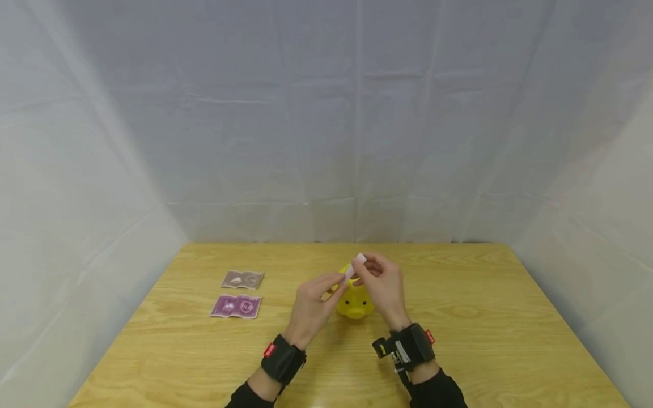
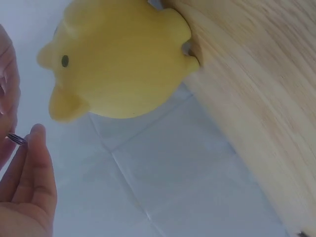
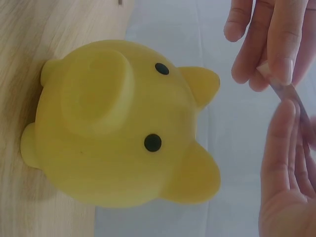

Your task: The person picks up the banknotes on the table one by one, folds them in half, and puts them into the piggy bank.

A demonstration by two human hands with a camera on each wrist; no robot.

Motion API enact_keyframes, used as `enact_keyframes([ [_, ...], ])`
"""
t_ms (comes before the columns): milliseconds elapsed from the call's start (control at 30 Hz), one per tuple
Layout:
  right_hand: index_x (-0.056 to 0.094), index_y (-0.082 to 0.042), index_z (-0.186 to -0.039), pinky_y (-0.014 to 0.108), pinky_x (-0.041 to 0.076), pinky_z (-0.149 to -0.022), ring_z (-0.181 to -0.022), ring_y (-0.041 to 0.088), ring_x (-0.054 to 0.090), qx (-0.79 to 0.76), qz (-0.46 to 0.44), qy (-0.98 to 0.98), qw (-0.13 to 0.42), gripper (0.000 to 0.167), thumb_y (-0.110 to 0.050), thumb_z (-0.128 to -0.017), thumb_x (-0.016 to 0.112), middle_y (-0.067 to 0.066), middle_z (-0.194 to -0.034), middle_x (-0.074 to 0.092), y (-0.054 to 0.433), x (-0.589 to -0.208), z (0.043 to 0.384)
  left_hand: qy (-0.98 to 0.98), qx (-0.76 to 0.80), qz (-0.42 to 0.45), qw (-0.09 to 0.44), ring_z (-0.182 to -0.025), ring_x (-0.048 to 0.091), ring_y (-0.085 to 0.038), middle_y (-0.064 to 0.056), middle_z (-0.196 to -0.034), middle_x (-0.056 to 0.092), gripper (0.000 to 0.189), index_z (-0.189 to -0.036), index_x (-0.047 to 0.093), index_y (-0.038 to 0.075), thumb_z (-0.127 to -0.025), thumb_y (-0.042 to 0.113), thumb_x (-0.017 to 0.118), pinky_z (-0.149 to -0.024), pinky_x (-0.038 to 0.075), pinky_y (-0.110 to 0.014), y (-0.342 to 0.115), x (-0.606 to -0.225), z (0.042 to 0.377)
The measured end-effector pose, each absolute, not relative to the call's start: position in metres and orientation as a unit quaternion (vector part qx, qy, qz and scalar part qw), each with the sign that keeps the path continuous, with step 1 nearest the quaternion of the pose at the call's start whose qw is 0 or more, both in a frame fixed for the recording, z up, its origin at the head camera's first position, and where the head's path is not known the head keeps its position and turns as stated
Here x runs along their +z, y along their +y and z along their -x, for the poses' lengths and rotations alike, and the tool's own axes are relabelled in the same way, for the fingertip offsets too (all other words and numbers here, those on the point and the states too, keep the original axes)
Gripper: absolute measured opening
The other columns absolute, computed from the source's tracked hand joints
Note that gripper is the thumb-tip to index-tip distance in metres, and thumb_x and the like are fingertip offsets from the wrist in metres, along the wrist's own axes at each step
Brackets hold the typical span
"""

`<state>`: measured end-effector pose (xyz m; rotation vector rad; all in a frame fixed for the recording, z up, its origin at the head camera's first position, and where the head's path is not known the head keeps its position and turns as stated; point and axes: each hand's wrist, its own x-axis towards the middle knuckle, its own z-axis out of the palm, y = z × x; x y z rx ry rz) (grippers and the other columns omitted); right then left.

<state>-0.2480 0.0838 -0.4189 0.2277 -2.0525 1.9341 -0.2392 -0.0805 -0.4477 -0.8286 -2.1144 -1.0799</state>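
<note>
Yellow pig: a smooth plastic piggy bank [image 1: 353, 303] with black dot eyes and a round snout stands mid-table [image 1: 459, 317], facing the person.
Hands: right hand [image 1: 385, 286] and left hand [image 1: 311, 306] meet just above it, fingertips pinching a small folded note [image 1: 354, 266] between them.
Head view only: two purple notes [image 1: 236, 306] lie well left.
Right wrist view only: the pig's face, and the note's thin edge [image 3: 291, 98].

Folded note [image 1: 355, 266] above yellow piggy bank [image 1: 354, 305]
</note>
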Motion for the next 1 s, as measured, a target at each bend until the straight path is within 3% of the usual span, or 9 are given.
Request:
enact_keyframes([
  [167, 0.069, -0.002, -0.107, 0.03, 0.06, -0.066, -0.083, 0.021, 0.071, 0.673, -0.113, -0.719, 0.128, 0.018, -0.013, -0.093, 0.068, 0.018, -0.099, 0.071, 0.084, -0.419, 0.248, -0.796, -0.428, 0.297, 0.307, -0.086, 0.07, -0.013, -0.006, -0.104, 0.075, 0.023, -0.11, 0.074, 0.007, -0.087, 0.005, 0.072, -0.069, 0.057, -0.022, -0.079, -0.445, 0.239],
  [467, 0.067, -0.007, -0.113, 0.034, 0.061, -0.071, -0.09, 0.016, 0.069, 0.69, -0.143, -0.7, 0.115, 0.024, -0.021, -0.094, 0.066, 0.017, -0.107, 0.069, 0.089, -0.418, 0.247, -0.799, -0.437, 0.276, 0.306, -0.087, 0.07, -0.013, -0.004, -0.103, 0.076, 0.02, -0.11, 0.074, 0.01, -0.09, 0.01, 0.07, -0.069, 0.058, -0.025, -0.068, -0.43, 0.242],
  [800, 0.066, -0.006, -0.117, 0.031, 0.06, -0.072, -0.093, 0.016, 0.068, 0.691, -0.123, -0.701, 0.124, 0.026, -0.019, -0.094, 0.066, 0.016, -0.113, 0.069, 0.094, -0.418, 0.251, -0.839, -0.433, 0.24, 0.226, -0.091, 0.069, -0.015, -0.003, -0.102, 0.075, 0.018, -0.11, 0.073, 0.011, -0.094, 0.016, 0.067, -0.071, 0.058, -0.033, -0.058, -0.411, 0.246],
  [1000, 0.067, -0.006, -0.114, 0.031, 0.06, -0.071, -0.092, 0.018, 0.068, 0.675, -0.126, -0.715, 0.129, 0.023, -0.017, -0.094, 0.067, 0.015, -0.11, 0.07, 0.095, -0.42, 0.253, -0.844, -0.424, 0.241, 0.223, -0.095, 0.069, -0.017, -0.004, -0.105, 0.075, 0.019, -0.111, 0.072, 0.011, -0.094, 0.017, 0.066, -0.072, 0.059, -0.034, -0.058, -0.413, 0.246],
])
